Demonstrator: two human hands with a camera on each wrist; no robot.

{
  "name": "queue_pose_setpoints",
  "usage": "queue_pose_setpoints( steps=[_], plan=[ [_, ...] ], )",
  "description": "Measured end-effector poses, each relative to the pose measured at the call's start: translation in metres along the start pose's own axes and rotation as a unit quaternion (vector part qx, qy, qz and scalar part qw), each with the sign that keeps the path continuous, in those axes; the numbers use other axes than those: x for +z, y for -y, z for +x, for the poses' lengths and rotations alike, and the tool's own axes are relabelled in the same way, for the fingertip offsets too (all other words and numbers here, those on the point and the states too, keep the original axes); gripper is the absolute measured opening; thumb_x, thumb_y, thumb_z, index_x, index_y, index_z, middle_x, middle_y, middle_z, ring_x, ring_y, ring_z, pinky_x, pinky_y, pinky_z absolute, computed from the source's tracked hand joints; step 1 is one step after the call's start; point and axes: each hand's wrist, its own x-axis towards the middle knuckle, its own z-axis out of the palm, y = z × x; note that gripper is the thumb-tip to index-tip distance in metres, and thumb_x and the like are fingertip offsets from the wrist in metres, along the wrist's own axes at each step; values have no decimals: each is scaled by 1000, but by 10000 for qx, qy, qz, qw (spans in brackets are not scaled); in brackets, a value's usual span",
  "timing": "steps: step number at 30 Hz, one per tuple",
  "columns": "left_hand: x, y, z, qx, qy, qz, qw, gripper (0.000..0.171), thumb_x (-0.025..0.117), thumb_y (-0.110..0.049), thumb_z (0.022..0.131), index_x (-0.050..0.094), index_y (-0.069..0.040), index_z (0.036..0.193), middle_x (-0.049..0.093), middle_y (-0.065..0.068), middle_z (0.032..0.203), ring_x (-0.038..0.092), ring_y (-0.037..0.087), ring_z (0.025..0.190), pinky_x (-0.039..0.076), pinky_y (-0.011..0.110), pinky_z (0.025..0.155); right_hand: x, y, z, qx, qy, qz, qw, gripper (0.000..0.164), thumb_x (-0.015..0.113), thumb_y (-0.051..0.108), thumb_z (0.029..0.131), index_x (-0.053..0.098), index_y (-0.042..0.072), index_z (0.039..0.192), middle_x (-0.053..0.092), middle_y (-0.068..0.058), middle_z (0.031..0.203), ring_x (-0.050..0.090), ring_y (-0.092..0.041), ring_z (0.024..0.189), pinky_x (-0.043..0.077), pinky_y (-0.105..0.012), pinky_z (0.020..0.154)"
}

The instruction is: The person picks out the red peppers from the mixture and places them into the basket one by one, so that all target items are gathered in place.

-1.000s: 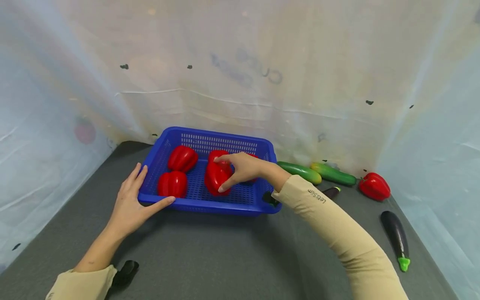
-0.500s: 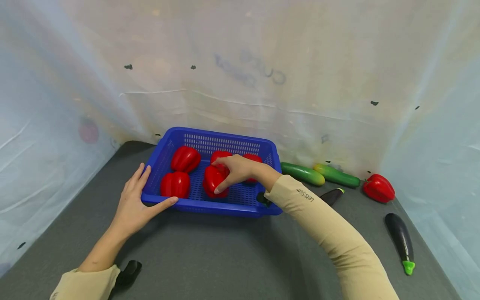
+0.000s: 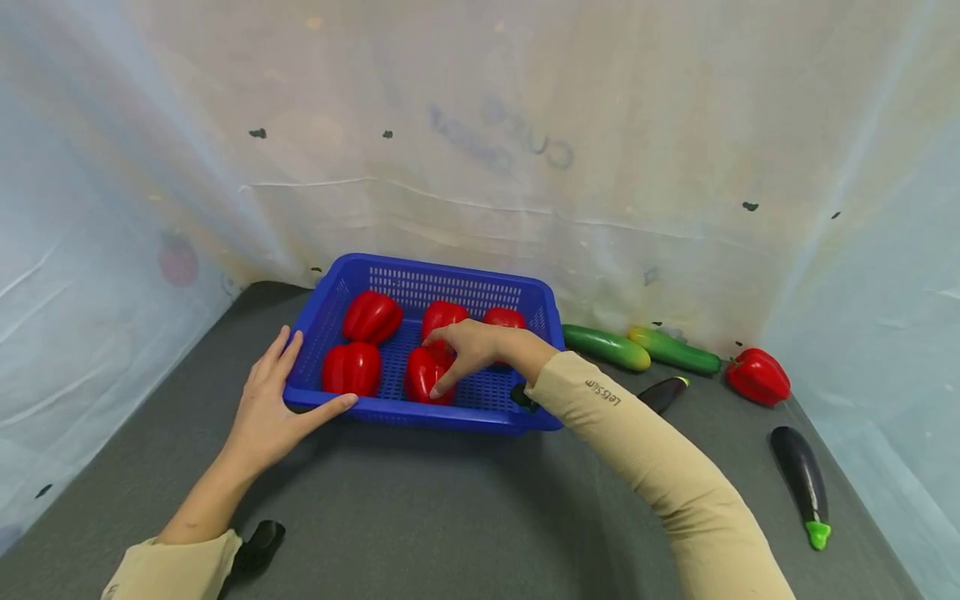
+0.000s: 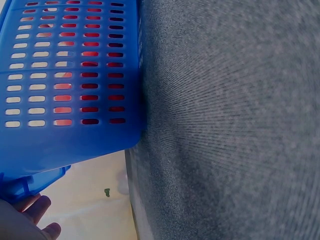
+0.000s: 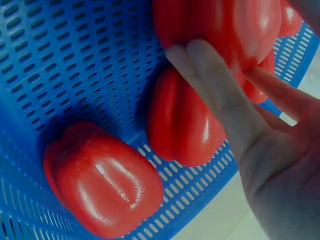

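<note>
A blue perforated plastic basket (image 3: 450,417) holds several red bell peppers. My left hand (image 3: 262,408) rests against its near-left corner, fingers along the left side and thumb on the front rim. In the left wrist view, fingertips (image 4: 40,207) show beside the basket's edge (image 4: 60,140). My right hand (image 3: 480,350) reaches inside and holds a red bell pepper (image 3: 423,375) between thumb and fingers, low in the basket. The right wrist view has the fingers against that bell pepper (image 5: 215,25), with other bell peppers (image 5: 105,180) close by.
Right of the basket lie two cucumbers (image 3: 607,346), a partly hidden eggplant (image 3: 662,395), a red bell pepper (image 3: 757,377) and another eggplant (image 3: 801,479). Translucent plastic sheeting (image 3: 480,167) encloses the dark table (image 3: 420,517) at the back and sides.
My right hand has lowered the red bell pepper toward the front of the basket, slightly nearer me. The left hand keeps its place on the basket; the view has shifted slightly.
</note>
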Motion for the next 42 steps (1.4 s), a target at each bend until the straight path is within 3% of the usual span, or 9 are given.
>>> queue_pose_setpoints(
  steps=[8,13,19,26,42],
  plan=[
    [1,-2,1,17,2,-2,10000,107,74,-48,77,11,-14,155,3,12,162,7,47,143,15,78,100,-1,-7,-5,72,86,-1,9999,74,74,35,81,42,17,145,52,-7,139,49,-22,126,45,-42,102],
    [2,-2,0,35,33,-27,10000,107,74,-48,77,11,-13,155,3,12,162,7,48,143,15,78,100,-2,-13,-11,21,-105,21,9999,74,74,37,81,42,16,145,54,-8,138,53,-23,124,46,-40,101],
    [1,-1,0,72,-56,-36,10000,107,75,-47,76,12,-13,155,5,12,162,7,47,143,15,77,101,-3,-14,-30,-431,-478,235,9976,73,72,35,84,41,12,146,52,-12,140,60,-29,116,51,-36,95],
    [1,-2,-1,41,-42,-19,10000,106,74,-49,77,11,-14,155,4,11,162,6,46,144,15,77,101,-1,-19,-55,-822,-1154,853,9862,71,73,30,84,42,12,145,46,-12,144,58,-29,120,53,-35,93],
    [1,-2,-1,45,-29,34,10000,106,73,-48,78,10,-14,155,4,12,162,7,47,143,16,78,99,17,-46,-82,-1298,-2480,712,9574,67,74,31,83,47,13,142,46,-8,144,48,-29,129,46,-46,101]
  ],
)
